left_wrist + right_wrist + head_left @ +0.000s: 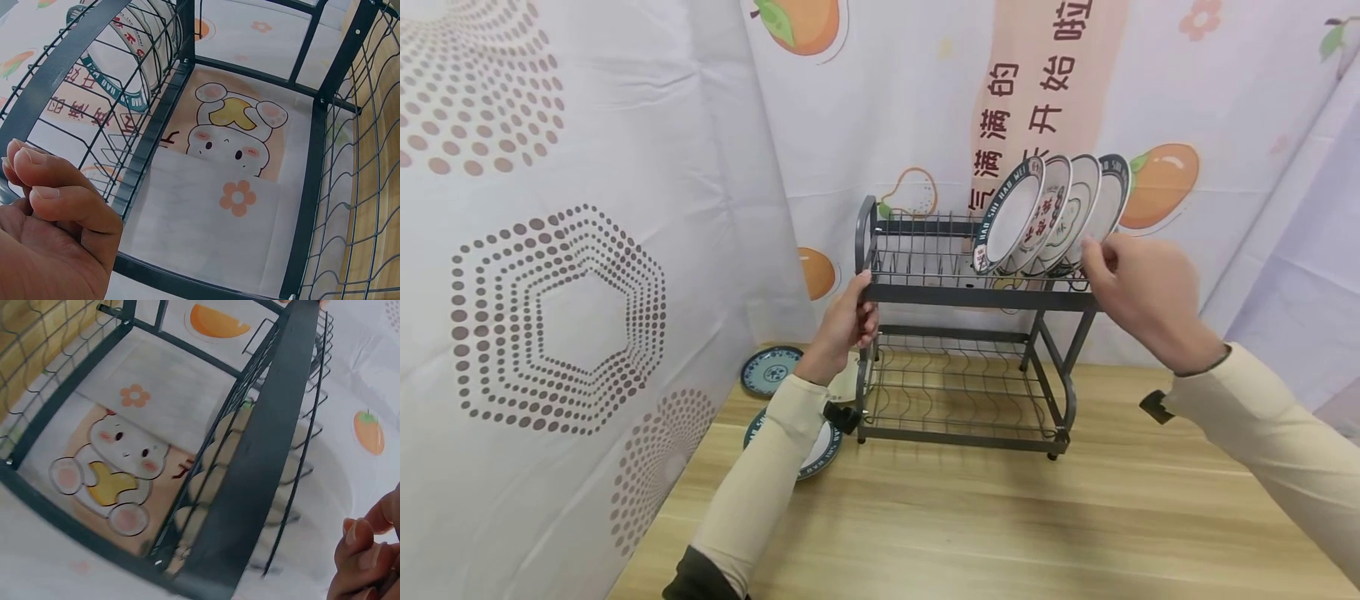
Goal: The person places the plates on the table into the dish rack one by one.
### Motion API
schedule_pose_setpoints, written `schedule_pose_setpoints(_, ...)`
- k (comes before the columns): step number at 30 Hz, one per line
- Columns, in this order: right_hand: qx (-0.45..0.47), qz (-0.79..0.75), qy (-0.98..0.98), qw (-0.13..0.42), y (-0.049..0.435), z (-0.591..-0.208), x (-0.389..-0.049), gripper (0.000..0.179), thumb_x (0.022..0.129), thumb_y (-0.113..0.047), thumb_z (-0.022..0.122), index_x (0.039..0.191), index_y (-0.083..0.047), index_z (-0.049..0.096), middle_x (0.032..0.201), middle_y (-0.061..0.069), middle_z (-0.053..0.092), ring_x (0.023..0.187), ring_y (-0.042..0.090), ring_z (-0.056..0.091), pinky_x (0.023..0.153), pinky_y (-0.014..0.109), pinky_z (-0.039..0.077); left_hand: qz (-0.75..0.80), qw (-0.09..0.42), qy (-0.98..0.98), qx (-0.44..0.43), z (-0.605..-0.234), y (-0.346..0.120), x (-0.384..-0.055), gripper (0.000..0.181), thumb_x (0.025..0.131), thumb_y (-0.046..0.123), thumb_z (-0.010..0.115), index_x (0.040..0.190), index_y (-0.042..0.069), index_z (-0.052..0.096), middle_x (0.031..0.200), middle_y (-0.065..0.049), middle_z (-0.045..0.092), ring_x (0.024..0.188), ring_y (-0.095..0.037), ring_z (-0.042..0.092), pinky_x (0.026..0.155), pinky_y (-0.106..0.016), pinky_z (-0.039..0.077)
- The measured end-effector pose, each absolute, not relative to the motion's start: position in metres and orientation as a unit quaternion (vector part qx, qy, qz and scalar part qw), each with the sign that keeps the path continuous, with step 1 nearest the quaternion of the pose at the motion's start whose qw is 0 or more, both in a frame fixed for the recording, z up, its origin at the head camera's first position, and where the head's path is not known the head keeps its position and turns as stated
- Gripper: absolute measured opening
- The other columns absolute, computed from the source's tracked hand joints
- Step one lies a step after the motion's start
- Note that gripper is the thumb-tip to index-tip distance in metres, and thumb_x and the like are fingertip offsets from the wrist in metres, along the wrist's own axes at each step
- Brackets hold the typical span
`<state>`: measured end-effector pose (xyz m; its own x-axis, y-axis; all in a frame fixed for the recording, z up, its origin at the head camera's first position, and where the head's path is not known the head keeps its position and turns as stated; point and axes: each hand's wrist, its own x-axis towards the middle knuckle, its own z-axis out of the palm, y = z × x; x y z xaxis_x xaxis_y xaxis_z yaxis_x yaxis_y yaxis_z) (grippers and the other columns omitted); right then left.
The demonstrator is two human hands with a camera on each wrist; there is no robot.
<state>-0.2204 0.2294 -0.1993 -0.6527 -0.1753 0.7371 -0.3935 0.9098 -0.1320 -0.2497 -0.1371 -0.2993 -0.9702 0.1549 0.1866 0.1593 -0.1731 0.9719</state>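
A dark grey two-tier dish rack (977, 294) stands on the wooden table. My left hand (842, 323) grips its left side post at upper-tier height; in the left wrist view, the curled fingers (62, 203) overlap the frame. Several plates lean on edge at the right of the upper tier, the front one a white plate (1011, 223) with a dark green lettered rim. My right hand (1150, 287) pinches the lower edge of the rightmost plate (1111, 204), also dark-rimmed, at the rack's right end. In the right wrist view its fingers (359, 562) are curled beside the upper tier.
Left of the rack, on the table (962, 525), lie a blue patterned plate (771, 371), a pale dish (846, 385) partly behind the post, and a dark-rimmed plate (826, 454) half hidden by my left sleeve. A printed curtain (715, 208) hangs behind and at the left.
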Motion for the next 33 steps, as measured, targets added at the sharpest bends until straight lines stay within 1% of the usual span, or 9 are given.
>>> schedule_pose_setpoints(9,0.111,0.176,-0.919,0.334,0.272,-0.222,-0.219,0.055,0.105,-0.03,0.047,0.054,-0.013,0.044,0.05,0.003,0.041,0.05,0.028,0.042,0.047,0.04,0.028,-0.753,-0.002,-0.649,-0.11,-0.301,-0.139,-0.249,0.059,0.102,0.063,0.049,0.072,0.012,0.042,0.056,0.001,0.046,0.043,-0.013,0.038,0.044,-0.025,0.033)
schedule_pose_setpoints(12,0.102,0.185,-0.928,0.306,0.28,-0.228,-0.22,0.054,0.107,-0.032,0.044,0.057,-0.01,0.054,0.053,0.005,0.051,0.052,0.029,0.046,0.049,0.041,0.03,-0.753,0.0,-0.649,-0.104,-0.301,-0.139,-0.249,0.058,0.102,0.062,0.049,0.072,0.012,0.042,0.056,0.001,0.046,0.043,-0.013,0.038,0.044,-0.025,0.032)
schedule_pose_setpoints(15,0.098,0.202,-0.935,0.274,0.285,-0.235,-0.222,0.054,0.108,-0.034,0.041,0.067,-0.008,0.066,0.061,0.006,0.063,0.057,0.029,0.054,0.053,0.041,0.034,-0.752,0.003,-0.651,-0.102,-0.3,-0.138,-0.249,0.059,0.102,0.062,0.049,0.072,0.012,0.042,0.056,0.001,0.045,0.044,-0.012,0.038,0.045,-0.025,0.031)
schedule_pose_setpoints(18,0.098,0.226,-0.94,0.238,0.289,-0.242,-0.225,0.056,0.109,-0.037,0.037,0.074,-0.007,0.069,0.063,0.005,0.064,0.059,0.026,0.057,0.054,0.038,0.037,-0.751,0.002,-0.653,-0.1,-0.3,-0.137,-0.248,0.06,0.101,0.064,0.049,0.072,0.012,0.042,0.056,0.001,0.046,0.044,-0.012,0.038,0.045,-0.025,0.031)
schedule_pose_setpoints(21,0.088,0.277,-0.938,0.188,0.292,-0.249,-0.227,0.06,0.11,-0.043,0.035,0.08,-0.004,0.069,0.057,0.002,0.06,0.051,0.021,0.054,0.05,0.036,0.039,-0.749,0.0,-0.655,-0.096,-0.3,-0.137,-0.248,0.061,0.1,0.065,0.051,0.072,0.012,0.042,0.056,0.001,0.046,0.044,-0.013,0.038,0.045,-0.025,0.032)
schedule_pose_setpoints(24,0.076,0.344,-0.926,0.135,0.295,-0.253,-0.227,0.064,0.11,-0.05,0.033,0.093,0.002,0.066,0.053,0.004,0.057,0.043,0.019,0.05,0.044,0.035,0.039,-0.747,-0.004,-0.659,-0.092,-0.3,-0.136,-0.247,0.061,0.099,0.067,0.052,0.072,0.012,0.042,0.057,0.0,0.046,0.044,-0.013,0.038,0.045,-0.025,0.033)
schedule_pose_setpoints(28,0.066,0.427,-0.899,0.077,0.296,-0.254,-0.228,0.064,0.109,-0.053,0.035,0.104,0.006,0.059,0.052,0.003,0.054,0.041,0.015,0.043,0.041,0.034,0.037,-0.743,-0.003,-0.663,-0.089,-0.298,-0.135,-0.247,0.061,0.099,0.066,0.051,0.072,0.013,0.042,0.057,0.001,0.046,0.045,-0.012,0.039,0.045,-0.025,0.034)
schedule_pose_setpoints(31,0.066,0.484,-0.872,0.038,0.296,-0.253,-0.231,0.059,0.109,-0.052,0.038,0.103,0.005,0.055,0.052,0.0,0.053,0.039,0.01,0.039,0.038,0.031,0.034,-0.743,0.001,-0.664,-0.089,-0.296,-0.135,-0.248,0.061,0.1,0.065,0.049,0.071,0.012,0.042,0.056,0.001,0.046,0.044,-0.013,0.039,0.044,-0.025,0.034)
schedule_pose_setpoints(33,0.061,0.53,-0.846,0.007,0.296,-0.253,-0.232,0.053,0.109,-0.049,0.04,0.098,0.001,0.055,0.052,-0.002,0.053,0.038,0.007,0.038,0.037,0.027,0.033,-0.742,0.002,-0.664,-0.088,-0.295,-0.134,-0.248,0.061,0.1,0.065,0.049,0.071,0.012,0.043,0.056,0.0,0.046,0.044,-0.013,0.04,0.044,-0.025,0.033)
